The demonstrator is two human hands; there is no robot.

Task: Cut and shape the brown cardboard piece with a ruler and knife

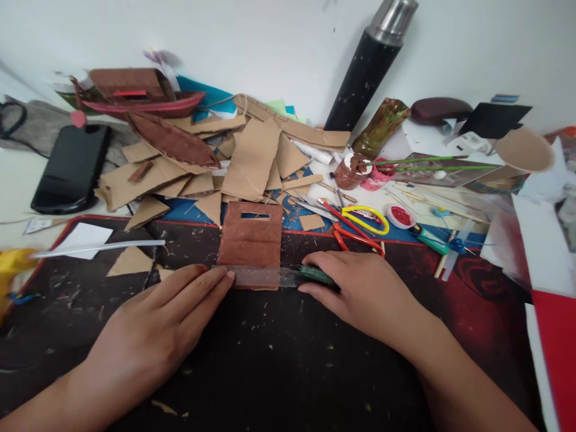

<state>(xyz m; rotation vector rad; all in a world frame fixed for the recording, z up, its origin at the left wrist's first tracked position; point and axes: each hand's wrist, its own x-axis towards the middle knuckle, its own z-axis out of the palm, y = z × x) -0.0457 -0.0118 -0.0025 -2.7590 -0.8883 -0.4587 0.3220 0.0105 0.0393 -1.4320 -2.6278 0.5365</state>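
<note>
A brown-painted cardboard piece (250, 240) with a narrow slot near its far edge lies flat on the dark mat. Across its near end runs a clear ruler (256, 277). My left hand (153, 318) is closed on the ruler's left end, fingers together and tips pressed down beside the cardboard. To the right of the piece, my right hand (360, 288) grips a dark green utility knife (317, 275) between thumb and fingers. Its thin tip points left, close to the ruler and the cardboard's right edge; whether it touches the cardboard I cannot tell.
Cardboard scraps (252, 159) pile up behind the mat, with a model boat (144, 96) and a brown hull (173, 141). A phone (72, 168) lies left, near a glue gun (15, 264). Scissors (364, 219), paint jars (353, 171) and a black thermos (369, 66) stand or lie beyond my right hand.
</note>
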